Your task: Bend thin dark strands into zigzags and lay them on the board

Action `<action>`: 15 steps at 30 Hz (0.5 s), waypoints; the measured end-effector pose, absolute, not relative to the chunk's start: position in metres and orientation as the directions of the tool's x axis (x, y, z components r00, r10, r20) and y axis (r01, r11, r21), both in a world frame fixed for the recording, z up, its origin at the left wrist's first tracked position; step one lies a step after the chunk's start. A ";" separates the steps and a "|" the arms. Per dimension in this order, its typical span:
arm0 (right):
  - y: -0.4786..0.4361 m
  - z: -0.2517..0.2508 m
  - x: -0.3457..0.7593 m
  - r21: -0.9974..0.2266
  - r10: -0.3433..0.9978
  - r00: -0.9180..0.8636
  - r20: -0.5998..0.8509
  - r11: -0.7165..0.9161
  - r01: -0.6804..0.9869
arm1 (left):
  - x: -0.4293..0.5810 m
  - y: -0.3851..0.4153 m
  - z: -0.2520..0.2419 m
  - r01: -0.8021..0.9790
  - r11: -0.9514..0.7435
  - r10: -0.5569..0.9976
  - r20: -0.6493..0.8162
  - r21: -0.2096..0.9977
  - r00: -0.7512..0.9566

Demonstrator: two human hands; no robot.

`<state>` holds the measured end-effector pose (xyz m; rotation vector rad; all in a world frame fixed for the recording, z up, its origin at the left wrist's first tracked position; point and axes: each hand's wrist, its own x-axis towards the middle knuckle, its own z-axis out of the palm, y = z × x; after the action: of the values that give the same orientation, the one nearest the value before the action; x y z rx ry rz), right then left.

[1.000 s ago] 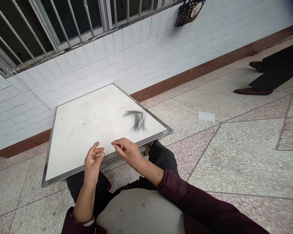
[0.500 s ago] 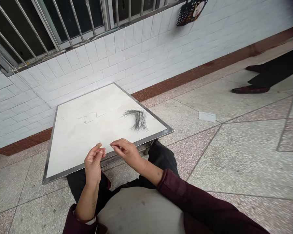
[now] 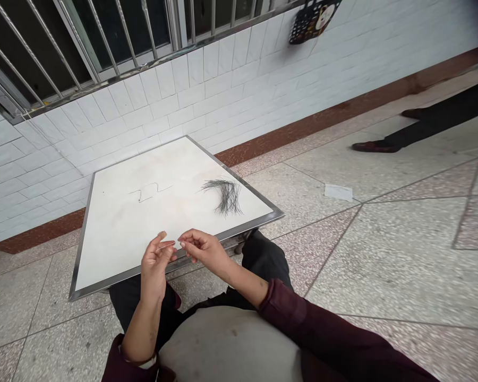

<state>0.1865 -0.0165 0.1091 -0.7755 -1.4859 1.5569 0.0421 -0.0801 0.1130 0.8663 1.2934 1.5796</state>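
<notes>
On the white counter (image 3: 119, 239) w/ grey metal edging, can see bundle of black strands (image 3: 228, 197) lying at R side, bent over like a hook, nr the edge. Also can see two loose bent strands (image 3: 156, 185) mid-counter, to L of the bundle & well apart from it.

Along the far side, can see white tiled wall (image 3: 223, 69) w/ brown baseboard (image 3: 302, 118), plus barred window (image 3: 123, 37) upper L. Can also make out black basket (image 3: 314, 21) hanging high on wall, perforated, w/ cartoon face. Underneath, can see speckled stone-type floor (image 3: 406, 254) w/ white paper (image 3: 338, 192) lying flat, & farther R, another person's dark trouser legs (image 3: 426, 124).

Over near edge of counter, holding L hand (image 3: 153, 269) raised, fingers pointing up & inward, index & middle spread away from thumb. Just beside, holding R hand (image 3: 205, 251) angled in from R, thumb & index tips close together, other fingers curled. Can't tell if pinching a strand; too fine to make out. Keeping fingertips of both hands near each other, w/ small gap btwn. Wearing maroon sleeves (image 3: 290, 305), R forearm reaching diagonally, L more upright.
</notes>
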 end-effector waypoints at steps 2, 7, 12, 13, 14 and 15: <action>-0.017 0.109 0.186 -0.989 0.897 -0.432 0.098 0.041 -0.139 | 0.045 -0.081 0.109 -0.141 -0.006 0.968 -0.030 0.990 -0.251; -0.015 0.107 0.185 -0.992 0.917 -0.394 0.066 0.018 -0.125 | 0.052 -0.080 0.102 -0.036 -0.011 0.990 0.005 0.999 -0.143; -0.011 0.106 0.185 -0.987 0.920 -0.389 0.042 -0.023 -0.159 | 0.053 -0.079 0.100 0.097 -0.001 0.985 0.017 0.995 -0.171; -0.011 0.107 0.185 -0.986 0.920 -0.390 0.038 -0.030 -0.166 | 0.053 -0.079 0.099 0.116 0.002 0.983 0.020 0.993 -0.183; -0.010 0.108 0.185 -0.985 0.919 -0.394 0.035 -0.036 -0.171 | 0.053 -0.079 0.099 0.122 0.006 0.981 0.018 0.992 -0.194; -0.009 0.109 0.184 -0.984 0.915 -0.402 0.034 -0.040 -0.173 | 0.054 -0.079 0.099 0.114 0.013 0.979 0.011 0.993 -0.204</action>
<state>0.1844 -0.0092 0.1091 -0.8500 -1.3607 1.5870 0.0535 -0.0793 0.0993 1.1894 1.4480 1.3024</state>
